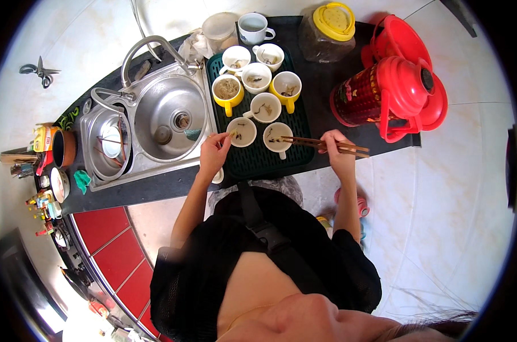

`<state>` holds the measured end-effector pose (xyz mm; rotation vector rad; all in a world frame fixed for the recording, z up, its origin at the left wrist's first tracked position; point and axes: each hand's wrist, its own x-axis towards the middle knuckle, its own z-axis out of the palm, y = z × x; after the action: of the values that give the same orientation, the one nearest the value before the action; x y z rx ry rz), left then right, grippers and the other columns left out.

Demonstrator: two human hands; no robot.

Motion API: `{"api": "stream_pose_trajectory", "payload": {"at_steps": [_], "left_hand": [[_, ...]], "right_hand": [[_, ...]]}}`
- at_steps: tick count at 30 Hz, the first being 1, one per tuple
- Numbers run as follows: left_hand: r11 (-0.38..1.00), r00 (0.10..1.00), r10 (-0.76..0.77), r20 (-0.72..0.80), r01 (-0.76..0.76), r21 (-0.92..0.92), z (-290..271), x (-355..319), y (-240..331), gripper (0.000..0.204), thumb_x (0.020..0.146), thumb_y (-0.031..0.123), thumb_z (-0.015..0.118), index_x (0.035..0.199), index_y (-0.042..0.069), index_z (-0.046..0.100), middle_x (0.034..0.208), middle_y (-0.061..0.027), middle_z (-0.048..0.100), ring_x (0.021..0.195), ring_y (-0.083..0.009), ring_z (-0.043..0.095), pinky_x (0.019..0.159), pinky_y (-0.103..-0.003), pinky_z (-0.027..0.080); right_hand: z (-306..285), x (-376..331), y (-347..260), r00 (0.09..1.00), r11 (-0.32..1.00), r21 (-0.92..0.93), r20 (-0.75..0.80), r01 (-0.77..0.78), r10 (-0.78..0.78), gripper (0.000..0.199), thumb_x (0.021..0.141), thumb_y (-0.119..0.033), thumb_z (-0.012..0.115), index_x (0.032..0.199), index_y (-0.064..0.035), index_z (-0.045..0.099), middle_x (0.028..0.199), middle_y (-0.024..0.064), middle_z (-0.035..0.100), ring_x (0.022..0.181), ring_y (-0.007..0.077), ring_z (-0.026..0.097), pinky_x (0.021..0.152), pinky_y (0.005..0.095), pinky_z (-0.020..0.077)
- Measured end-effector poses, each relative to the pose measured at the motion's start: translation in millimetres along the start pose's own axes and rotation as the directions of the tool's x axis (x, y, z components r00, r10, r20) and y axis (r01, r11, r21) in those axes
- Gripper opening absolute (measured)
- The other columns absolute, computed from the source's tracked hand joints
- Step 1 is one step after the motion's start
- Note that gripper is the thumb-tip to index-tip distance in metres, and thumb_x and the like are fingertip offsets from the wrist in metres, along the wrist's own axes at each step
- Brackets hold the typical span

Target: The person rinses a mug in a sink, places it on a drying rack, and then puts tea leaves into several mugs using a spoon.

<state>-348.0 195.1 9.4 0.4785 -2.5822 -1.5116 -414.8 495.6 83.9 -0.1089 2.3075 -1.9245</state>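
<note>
My right hand (336,149) grips a pair of wooden chopsticks (307,142). Their tips reach into a white cup (283,155) at the front right of a dark green slotted tray (304,117), where dark bits lie inside. At the left rim of the neighbouring white cup (241,142), my left hand (214,153) has its fingers pinched together; what they hold, if anything, is too small to make out. Behind these two, several more white and yellow cups stand on the tray with stringy dried pieces in them. One yellow cup (227,89) is filled with a brownish tangle.
Left of the tray is a steel double sink (173,114) with a faucet (150,41) and a metal basin (105,149). A red thermos (361,94), red buckets (404,40) and a yellow-lidded jar (327,37) stand right. A blue-white mug (252,28) sits behind the tray.
</note>
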Motion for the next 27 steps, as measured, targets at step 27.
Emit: {"api": "stream_pose_trajectory", "payload": {"at_steps": [27], "left_hand": [[0.906, 0.988, -0.119, -0.101, 0.149, 0.395, -13, -70, -48, 0.087, 0.051, 0.028, 0.081, 0.125, 0.017, 0.039, 0.123, -0.0158, 0.036, 0.107, -0.0350, 0.037, 0.088, -0.044, 0.034]], "right_hand": [[57, 224, 4, 0.990, 0.802, 0.583, -0.126, 0.130, -0.069, 0.020, 0.091, -0.022, 0.044, 0.089, -0.0033, 0.053, 0.087, 0.0056, 0.054, 0.073, 0.0132, 0.055, 0.067, 0.0276, 0.0500]]}}
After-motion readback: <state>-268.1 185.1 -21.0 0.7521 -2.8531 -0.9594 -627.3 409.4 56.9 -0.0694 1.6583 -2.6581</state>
